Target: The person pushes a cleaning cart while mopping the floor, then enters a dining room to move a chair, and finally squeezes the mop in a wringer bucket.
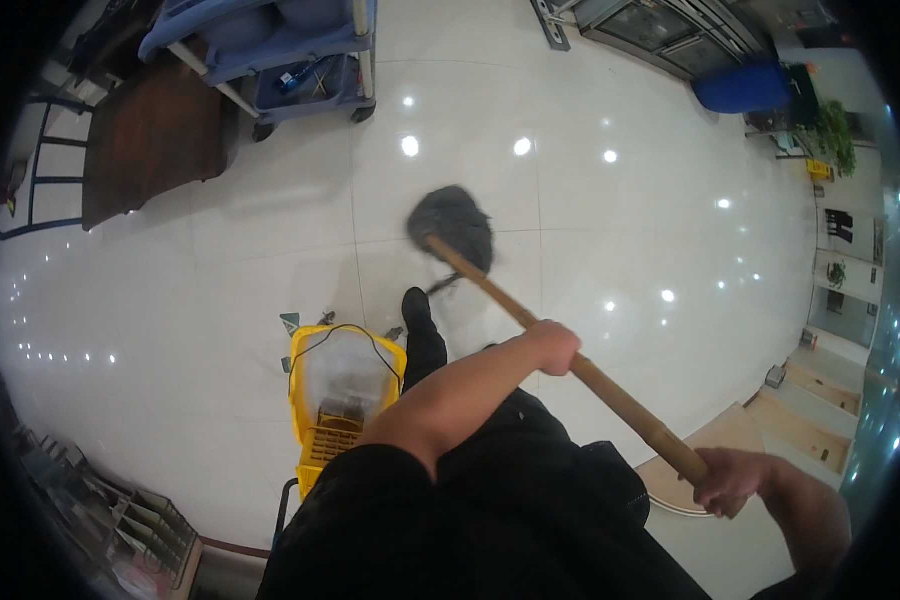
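A mop with a long bamboo handle (615, 392) slants across in front of me. Its dark grey head (455, 222) lies spread on the glossy white tiles, slightly blurred. My left hand (553, 347) is wrapped round the middle of the handle. Near the handle's upper end, at the lower right, my right hand (732, 478) grips it too. A yellow mop bucket (297, 385) with a wringer (335, 437) stands to the left of my legs, holding cloudy water. My black shoe (418, 310) is on the floor between bucket and mop head.
A blue-grey cart (270, 60) on casters stands at the far left, beside a brown table (155, 145) and a metal-framed chair (40, 180). Far right are a steel cabinet (660, 40), a blue bin (740, 90) and a plant (835, 140). A wire rack (155, 530) stands lower left.
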`<control>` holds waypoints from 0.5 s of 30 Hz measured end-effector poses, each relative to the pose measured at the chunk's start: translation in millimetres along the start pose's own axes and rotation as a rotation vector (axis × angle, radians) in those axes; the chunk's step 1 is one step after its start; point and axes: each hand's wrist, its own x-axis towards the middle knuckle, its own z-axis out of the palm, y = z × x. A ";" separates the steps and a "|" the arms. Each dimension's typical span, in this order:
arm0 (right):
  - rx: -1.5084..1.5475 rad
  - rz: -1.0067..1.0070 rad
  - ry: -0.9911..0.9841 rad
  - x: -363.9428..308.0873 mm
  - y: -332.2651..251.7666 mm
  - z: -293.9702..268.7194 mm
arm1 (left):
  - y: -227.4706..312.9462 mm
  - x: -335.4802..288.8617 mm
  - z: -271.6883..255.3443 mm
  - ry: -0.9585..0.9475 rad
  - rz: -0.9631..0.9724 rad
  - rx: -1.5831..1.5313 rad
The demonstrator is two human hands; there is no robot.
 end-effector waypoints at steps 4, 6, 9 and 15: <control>-0.500 0.031 0.074 52.3 -41.7 -13.9 | -49.5 -66.4 37.2 0.282 -0.157 -0.061; -0.931 -0.188 0.156 77.4 -86.1 -5.5 | -81.3 -106.7 49.4 0.512 -0.247 -0.070; -1.153 -0.333 0.449 106.3 -135.6 26.1 | -132.9 -136.7 80.6 0.862 -0.436 0.029; -1.126 -0.588 0.740 133.6 -103.5 11.5 | -130.3 -110.6 81.3 0.998 -0.609 0.087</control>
